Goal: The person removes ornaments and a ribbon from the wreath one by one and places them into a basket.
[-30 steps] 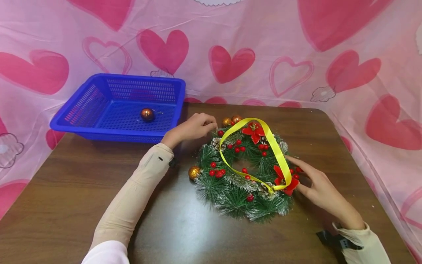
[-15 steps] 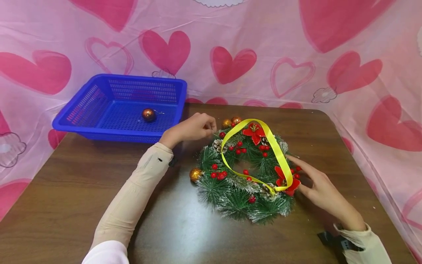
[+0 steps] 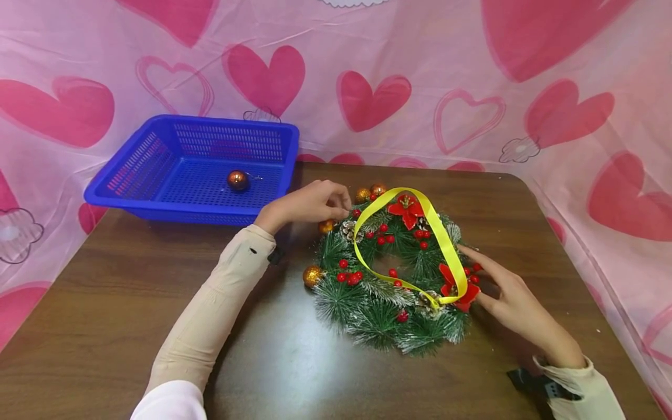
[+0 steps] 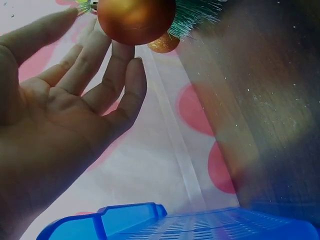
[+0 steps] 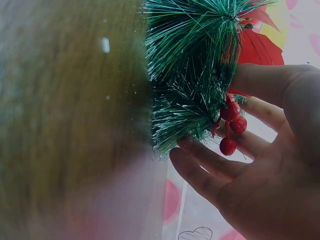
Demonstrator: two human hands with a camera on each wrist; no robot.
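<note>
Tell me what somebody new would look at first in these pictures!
Their eye would probably land first on the yellow ribbon, looped over the green wreath on the table between the left hand and the right hand. Next might come the blue basket on the left in the head view, with a shiny orange-brown ball inside. Behind everything is a pink cloth with big hearts.

You have a brown table [image 3: 131,303] before you: a blue basket [image 3: 157,207] sits at its far left, a green wreath [image 3: 385,294] lies right of the middle, and a white speck [image 3: 598,331] shows farther right.
</note>
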